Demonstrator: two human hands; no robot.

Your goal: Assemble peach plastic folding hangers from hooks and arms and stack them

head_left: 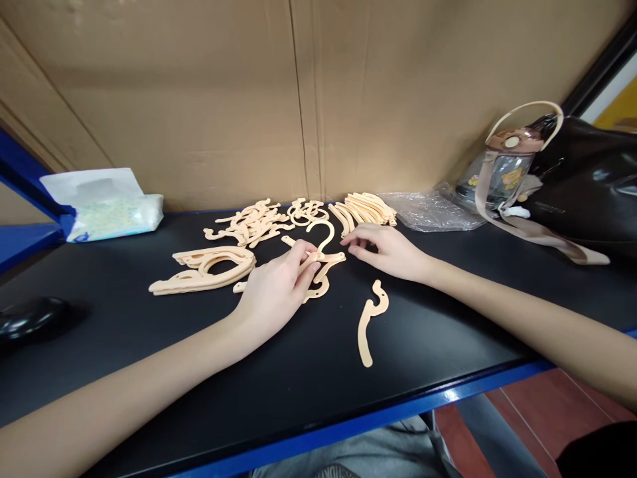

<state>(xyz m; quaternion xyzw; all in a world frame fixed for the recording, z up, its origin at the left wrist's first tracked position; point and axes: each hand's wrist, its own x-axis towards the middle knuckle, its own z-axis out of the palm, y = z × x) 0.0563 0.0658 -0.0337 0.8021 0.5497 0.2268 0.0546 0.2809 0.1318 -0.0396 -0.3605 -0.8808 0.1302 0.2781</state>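
Observation:
My left hand point(273, 289) pinches a beige plastic hanger piece with a curved hook point(326, 232) that points up and away from me. Other beige parts lie under and beside those fingers. To the right, my right hand point(385, 249) hovers with its thumb and fingers apart near the front of a pile of curved strips point(365, 208); nothing shows between them. Nearer to me lies a jointed beige piece point(367, 332). Left of my left hand are stacked folded hangers point(202, 272). Behind are a heap of arm pieces point(253, 222) and some hooks point(307, 211).
A tissue pack point(114, 216) stands at the back left of the black table point(308, 398), with a black mouse point(32, 318) nearer me. At the right are a clear plastic bag point(432, 211), a strapped bottle point(507, 169) and a black bag point(592, 186). Cardboard point(223, 99) stands behind.

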